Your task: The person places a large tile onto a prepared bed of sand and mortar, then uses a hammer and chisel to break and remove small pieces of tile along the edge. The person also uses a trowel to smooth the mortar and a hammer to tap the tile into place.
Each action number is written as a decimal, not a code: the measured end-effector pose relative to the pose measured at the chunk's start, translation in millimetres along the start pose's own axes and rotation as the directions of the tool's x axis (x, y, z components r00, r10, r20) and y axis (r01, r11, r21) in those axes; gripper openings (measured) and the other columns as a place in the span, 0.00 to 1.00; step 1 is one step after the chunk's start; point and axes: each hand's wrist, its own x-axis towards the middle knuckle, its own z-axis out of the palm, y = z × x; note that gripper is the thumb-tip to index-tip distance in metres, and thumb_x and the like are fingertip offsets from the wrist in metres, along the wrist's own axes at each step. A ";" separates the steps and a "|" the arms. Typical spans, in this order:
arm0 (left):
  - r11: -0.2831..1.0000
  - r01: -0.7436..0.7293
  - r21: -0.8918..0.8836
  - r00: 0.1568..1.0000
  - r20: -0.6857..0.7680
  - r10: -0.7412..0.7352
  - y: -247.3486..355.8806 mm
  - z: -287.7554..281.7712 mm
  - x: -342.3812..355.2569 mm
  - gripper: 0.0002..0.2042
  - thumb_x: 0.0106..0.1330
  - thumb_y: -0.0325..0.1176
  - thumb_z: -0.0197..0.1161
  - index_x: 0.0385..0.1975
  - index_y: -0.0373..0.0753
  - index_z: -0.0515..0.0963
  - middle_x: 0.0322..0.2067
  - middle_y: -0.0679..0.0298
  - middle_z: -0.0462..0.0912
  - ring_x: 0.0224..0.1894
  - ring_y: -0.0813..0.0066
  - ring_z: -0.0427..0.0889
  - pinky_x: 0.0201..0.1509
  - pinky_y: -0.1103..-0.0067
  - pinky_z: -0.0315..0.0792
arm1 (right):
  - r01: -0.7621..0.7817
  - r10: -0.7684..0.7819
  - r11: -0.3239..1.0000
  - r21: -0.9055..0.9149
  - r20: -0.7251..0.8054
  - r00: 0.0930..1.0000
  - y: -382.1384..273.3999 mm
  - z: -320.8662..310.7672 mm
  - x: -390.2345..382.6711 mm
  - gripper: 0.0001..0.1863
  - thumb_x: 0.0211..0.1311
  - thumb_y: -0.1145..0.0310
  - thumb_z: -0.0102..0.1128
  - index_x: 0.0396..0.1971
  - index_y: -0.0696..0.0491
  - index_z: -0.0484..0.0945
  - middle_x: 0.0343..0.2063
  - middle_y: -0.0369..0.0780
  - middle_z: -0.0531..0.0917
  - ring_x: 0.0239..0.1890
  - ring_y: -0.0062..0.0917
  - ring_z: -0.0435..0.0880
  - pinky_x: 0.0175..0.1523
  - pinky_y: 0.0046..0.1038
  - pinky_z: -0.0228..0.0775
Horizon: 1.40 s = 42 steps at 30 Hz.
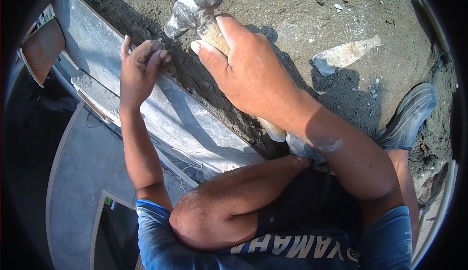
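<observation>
Work in hand appears to be hammering along the grey board (95, 33), at left of the frame. The right hand (263, 72), upper centre, is wrapped around the handle of the hammer (197, 16), its head toward the top edge, forearm slanting from lower right. The left hand (137, 72), upper left, rises near-vertically to the board's edge, fingers curled; whether they pinch anything cannot be determined. A strike would call for clear fingertips.
</observation>
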 end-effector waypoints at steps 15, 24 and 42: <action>0.999 -0.001 0.047 1.000 -0.003 0.001 -6.9 7.2 -9.9 0.05 0.67 0.31 0.64 0.32 0.36 0.80 0.29 0.61 0.83 0.39 0.60 0.83 0.78 0.53 0.42 | -0.057 0.057 0.997 -0.045 -0.004 0.998 -12.0 19.6 53.5 0.21 0.70 0.59 0.58 0.43 0.66 0.76 0.30 0.56 0.85 0.37 0.50 0.87 0.43 0.43 0.78; 0.995 -0.061 0.078 0.998 -0.013 0.062 -12.5 8.6 -7.5 0.04 0.65 0.30 0.66 0.34 0.36 0.82 0.34 0.60 0.85 0.42 0.60 0.83 0.78 0.51 0.42 | -0.037 0.055 0.987 -0.156 0.113 0.992 -3.2 22.9 50.3 0.20 0.70 0.59 0.58 0.44 0.66 0.75 0.31 0.58 0.84 0.40 0.55 0.85 0.45 0.46 0.78; 0.999 -0.018 0.049 0.982 -0.184 0.027 -14.9 1.7 -1.7 0.06 0.68 0.31 0.65 0.35 0.36 0.81 0.30 0.64 0.85 0.40 0.62 0.83 0.75 0.56 0.49 | -0.007 0.022 0.984 -0.179 0.085 0.996 -20.1 13.9 54.4 0.19 0.71 0.59 0.57 0.47 0.62 0.75 0.35 0.57 0.84 0.42 0.53 0.86 0.47 0.46 0.78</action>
